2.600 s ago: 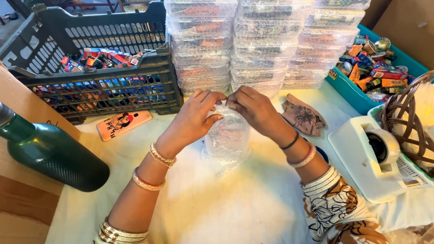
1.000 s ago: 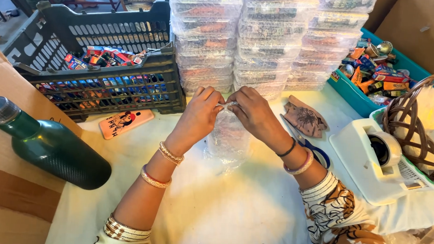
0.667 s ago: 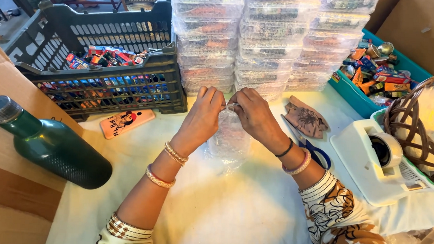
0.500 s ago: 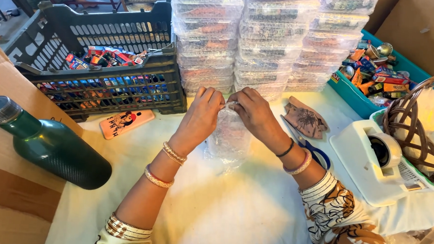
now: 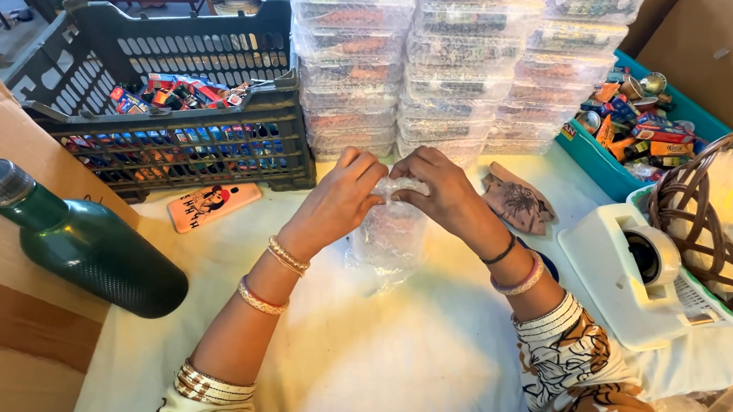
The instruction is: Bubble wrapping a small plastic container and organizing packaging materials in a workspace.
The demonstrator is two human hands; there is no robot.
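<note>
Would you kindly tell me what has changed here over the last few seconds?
Very little: the left hand and right hand keep pinching the top of the clear plastic bag, only working at it slightly. Green bottle, crate and tape dispenser stayed put.

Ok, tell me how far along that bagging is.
Done: filled clear boxes stand stacked behind. In hand: left hand and right hand pinch the top of a clear plastic bag standing on the white cloth. Left: loose packets fill the grey crate and teal bin.
</note>
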